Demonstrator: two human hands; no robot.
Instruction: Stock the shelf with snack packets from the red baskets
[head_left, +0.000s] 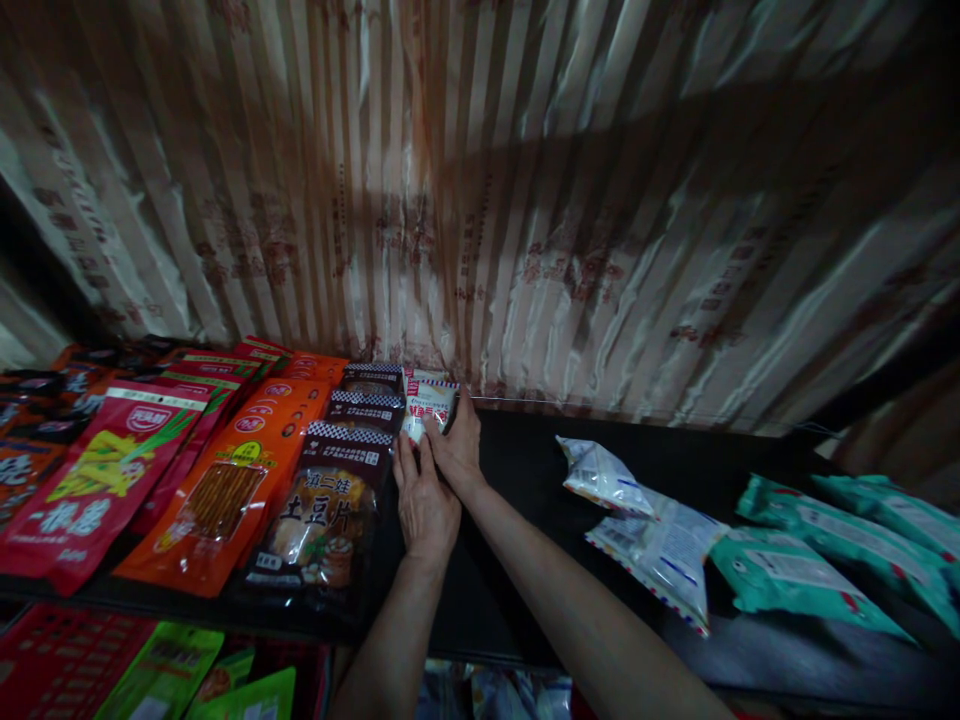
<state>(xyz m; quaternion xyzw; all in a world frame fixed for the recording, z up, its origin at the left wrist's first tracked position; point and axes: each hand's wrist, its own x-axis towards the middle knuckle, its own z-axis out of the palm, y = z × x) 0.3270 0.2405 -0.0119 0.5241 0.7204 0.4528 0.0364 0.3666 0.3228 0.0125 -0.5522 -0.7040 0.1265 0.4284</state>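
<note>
A small white snack bag (pixel 429 402) with red lettering and a striped top edge stands at the back of the black shelf, against the curtain. My right hand (pixel 460 448) grips its right side, thumb across the front. My left hand (pixel 427 505) has its fingers closed on the bag's lower edge, close beside the right hand. Immediately left of the bag is a row of dark brown potato-chip packets (pixel 322 505), overlapping one behind another. The bag's back and part of its lower front are hidden.
Orange snack packets (pixel 225 490) and pink packets (pixel 105 470) fill the shelf's left. On the right lie silvery-white bags (pixel 660 540) and teal bags (pixel 802 580). A pleated curtain (pixel 525 230) hangs behind the black shelf (pixel 510 450). Below sits a red basket (pixel 67 655) with green packets.
</note>
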